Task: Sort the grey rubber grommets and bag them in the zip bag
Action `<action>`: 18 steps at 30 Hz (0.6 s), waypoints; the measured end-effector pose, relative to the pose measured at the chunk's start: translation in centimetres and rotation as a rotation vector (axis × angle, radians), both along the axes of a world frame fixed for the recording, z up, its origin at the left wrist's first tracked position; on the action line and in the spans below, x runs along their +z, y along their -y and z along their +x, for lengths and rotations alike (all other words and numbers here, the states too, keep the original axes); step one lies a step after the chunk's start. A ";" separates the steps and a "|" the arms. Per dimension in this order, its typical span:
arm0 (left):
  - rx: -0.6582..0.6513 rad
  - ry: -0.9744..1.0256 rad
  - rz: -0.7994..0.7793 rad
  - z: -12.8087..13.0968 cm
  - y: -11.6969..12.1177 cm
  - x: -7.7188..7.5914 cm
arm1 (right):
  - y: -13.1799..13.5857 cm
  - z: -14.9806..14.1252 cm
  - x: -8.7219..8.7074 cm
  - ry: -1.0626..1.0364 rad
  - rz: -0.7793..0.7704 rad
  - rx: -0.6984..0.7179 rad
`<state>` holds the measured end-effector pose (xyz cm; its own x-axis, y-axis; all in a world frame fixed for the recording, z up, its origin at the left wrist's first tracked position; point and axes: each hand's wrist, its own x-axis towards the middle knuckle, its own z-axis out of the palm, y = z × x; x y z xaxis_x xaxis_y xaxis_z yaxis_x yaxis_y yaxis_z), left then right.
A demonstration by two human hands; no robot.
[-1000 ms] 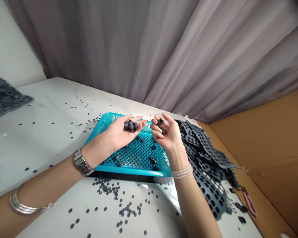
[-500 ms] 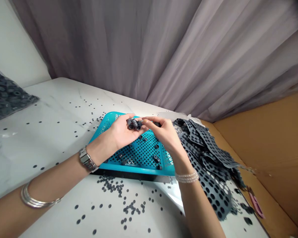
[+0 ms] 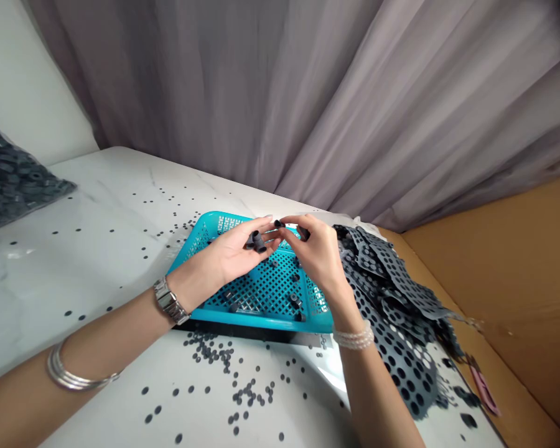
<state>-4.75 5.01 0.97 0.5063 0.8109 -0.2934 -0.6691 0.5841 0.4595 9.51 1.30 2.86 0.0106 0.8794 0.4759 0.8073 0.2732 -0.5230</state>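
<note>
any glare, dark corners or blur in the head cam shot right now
Head view: bright glare on the white table below the blue basket's near right corner; head view: upper right corner darkened; head view: small dark parts on the left hand readable in outline, fine detail soft.

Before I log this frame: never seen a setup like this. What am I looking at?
No machine: a person works bare-handed, seen by one head-worn camera looking forward and down. The left hand is palm up over the blue basket, cradling a few dark parts. The right hand pinches a part at its fingertips. More lie in the basket. Around it, small discs dot the white table. Perforated sheets are heaped at right; a filled bag sits far left.
</note>
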 end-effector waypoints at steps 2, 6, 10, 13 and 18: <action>-0.009 -0.012 0.020 0.0 -0.1 -0.3 | 0.1 -0.1 0.1 0.024 -0.002 0.048; -0.031 -0.029 0.046 -0.2 -0.1 -0.3 | 0.2 0.2 0.3 -0.187 -0.077 0.104; -0.052 0.001 -0.004 -0.4 0.2 0.5 | 0.3 1.1 0.7 -0.316 -0.140 0.079; -0.064 0.022 -0.028 -0.4 0.3 0.7 | 0.5 1.1 0.9 -0.297 -0.134 0.106; -0.074 0.019 0.006 -0.2 0.4 0.6 | 0.5 0.3 0.9 -0.259 -0.095 0.150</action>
